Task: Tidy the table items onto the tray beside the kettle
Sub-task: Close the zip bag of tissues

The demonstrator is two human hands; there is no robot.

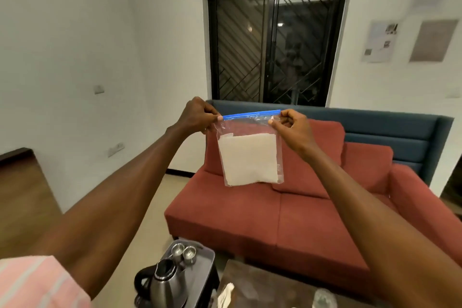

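Hands hold the zip bag [250,155] in the air, your left hand [197,115] and right hand [293,130] each pinching a top corner; next lower it onto the tray [207,257] beside the kettle [165,282].

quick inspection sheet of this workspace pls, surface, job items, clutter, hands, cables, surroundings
surface: dark table at bottom edge, mostly out of view
job's things: zip bag of white powder held up in the air; metal tray with two steel cups, kettle beside it
clutter: white crumpled item on the table, too blurred to identify
hands: left hand and right hand pinch the bag's top corners
cables: nothing seen
surroundings: red sofa, barred window, papers on wall
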